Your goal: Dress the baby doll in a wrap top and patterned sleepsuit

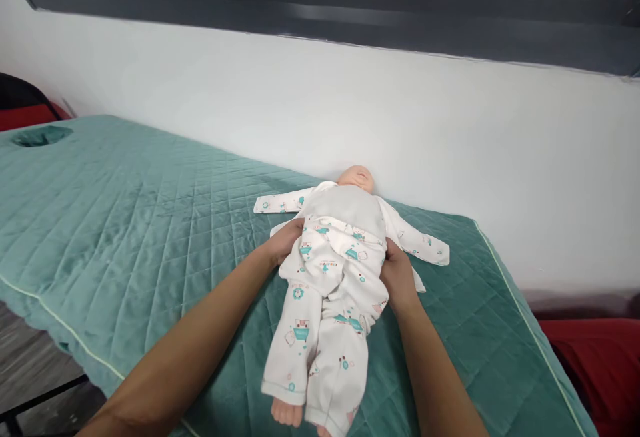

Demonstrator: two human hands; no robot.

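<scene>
A baby doll (357, 177) lies on its back, head toward the wall and feet toward me. It wears white printed pants (333, 290) whose waist reaches its grey-white torso (344, 203). A matching white printed top (413, 237) lies spread open at its sides, with sleeves stretched outward. At the left edge of the waistband, my left hand (289, 239) is closed on the pants. My right hand (399, 274) grips the pants' other side; its fingertips are partly hidden by cloth. Toes (287, 413) show below one pant leg.
Beneath the doll is a massage bed with a green quilted cover (150, 223) and a face hole (42, 135) at far left. A white wall (200, 83) and dark window frame (375, 20) stand behind. Red furniture (595, 357) is at right.
</scene>
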